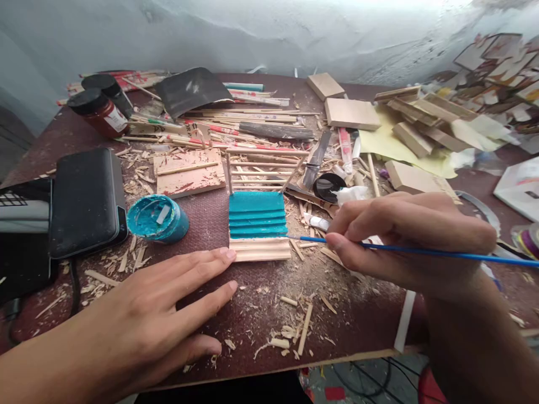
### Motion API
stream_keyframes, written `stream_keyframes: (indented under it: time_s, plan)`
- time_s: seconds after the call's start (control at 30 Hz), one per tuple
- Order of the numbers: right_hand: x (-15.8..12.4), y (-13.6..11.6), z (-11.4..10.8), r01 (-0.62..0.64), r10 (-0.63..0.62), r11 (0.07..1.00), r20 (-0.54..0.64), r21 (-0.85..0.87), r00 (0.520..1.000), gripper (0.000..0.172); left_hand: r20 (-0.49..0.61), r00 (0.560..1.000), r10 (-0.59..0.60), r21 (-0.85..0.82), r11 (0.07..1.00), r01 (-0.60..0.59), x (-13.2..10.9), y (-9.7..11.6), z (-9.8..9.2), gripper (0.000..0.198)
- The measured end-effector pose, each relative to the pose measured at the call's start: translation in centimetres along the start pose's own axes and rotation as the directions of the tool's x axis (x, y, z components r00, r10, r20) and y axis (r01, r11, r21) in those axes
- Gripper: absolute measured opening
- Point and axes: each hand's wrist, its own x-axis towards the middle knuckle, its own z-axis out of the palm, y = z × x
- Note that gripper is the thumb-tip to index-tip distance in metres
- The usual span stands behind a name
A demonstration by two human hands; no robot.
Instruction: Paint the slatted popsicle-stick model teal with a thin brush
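Note:
In the middle of the table lies a small wooden bench-like model point(257, 216) with a slatted back. Its upper slats are covered in turquoise paint; the front ones show bare wood. My left hand point(168, 306) rests with fingers spread, a fingertip touching the model's front left corner. Between thumb and fingers, my right hand point(404, 241) pinches a thin blue paintbrush point(400, 249), whose tip meets the right end of the slats near the edge of the paint. Left of the model stands an open jar of turquoise paint point(179, 221) with a pale piece lying in it.
A black power bank point(88, 199) sits at the left, with lidded jars point(99, 112) behind. Wooden sticks point(261, 118) and a dark sandpaper sheet point(193, 92) lie at the back. Wood blocks point(353, 114) are at the back right. Shavings point(288, 331) litter the tabletop point(349, 320).

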Motion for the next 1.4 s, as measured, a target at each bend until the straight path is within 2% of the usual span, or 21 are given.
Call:
stream_keyframes:
  time_s: [0.17, 0.27, 0.43, 0.6, 0.77, 0.9, 1.0, 1.23, 1.4]
  plan:
    - [0.3, -0.3, 0.1, 0.023, -0.017, 0.997, 0.073, -0.078, 0.997, 0.031, 0.015, 1.000, -0.003, -0.012, 1.000, 0.003, 0.0, 0.0, -0.1, 0.038]
    - [0.1, -0.3, -0.1, 0.009, -0.004, 0.991, 0.039, -0.132, 0.999, 0.032, 0.002, 1.000, -0.004, -0.012, 1.000, 0.004, 0.2, 0.2, -0.4, 0.036]
    - [-0.1, -0.3, -0.3, -0.017, 0.018, 1.000, 0.037, -0.011, 0.999, 0.032, -0.013, 1.000, -0.005, 0.007, 1.000, 0.005, 0.7, 0.3, -0.7, 0.035]
    - [0.2, -0.6, 0.0, 0.007, 0.004, 0.996, 0.117, -0.092, 0.993, 0.030, -0.030, 1.000, -0.009, 0.012, 1.000, 0.009, 0.7, 0.3, -0.6, 0.035]
    - [-0.1, -0.4, -0.4, -0.005, 0.011, 0.992, 0.047, -0.129, 0.999, 0.033, -0.025, 1.000, -0.008, 0.006, 1.000, 0.008, 0.2, 0.3, -0.3, 0.037]
    - [-0.1, -0.3, -0.5, -0.007, 0.011, 0.997, 0.059, -0.074, 0.998, 0.034, 0.000, 1.000, -0.009, 0.007, 1.000, 0.009, -0.1, 0.3, -0.3, 0.039]
    - [0.1, -0.4, -0.4, 0.006, 0.002, 0.995, 0.078, -0.103, 0.997, 0.033, -0.004, 1.000, -0.008, 0.005, 1.000, 0.008, 0.0, 0.3, -0.2, 0.039]
    - [0.3, -0.7, -0.9, -0.011, 0.012, 0.988, 0.005, -0.153, 1.000, 0.034, 0.001, 1.000, 0.018, 0.026, 0.999, -0.018, 0.0, 0.0, -0.2, 0.038]
    - [0.3, -0.3, -0.8, 0.027, -0.019, 0.994, 0.072, -0.107, 0.997, 0.034, -0.001, 1.000, 0.024, 0.029, 0.999, -0.024, -0.2, 0.0, -0.2, 0.038]
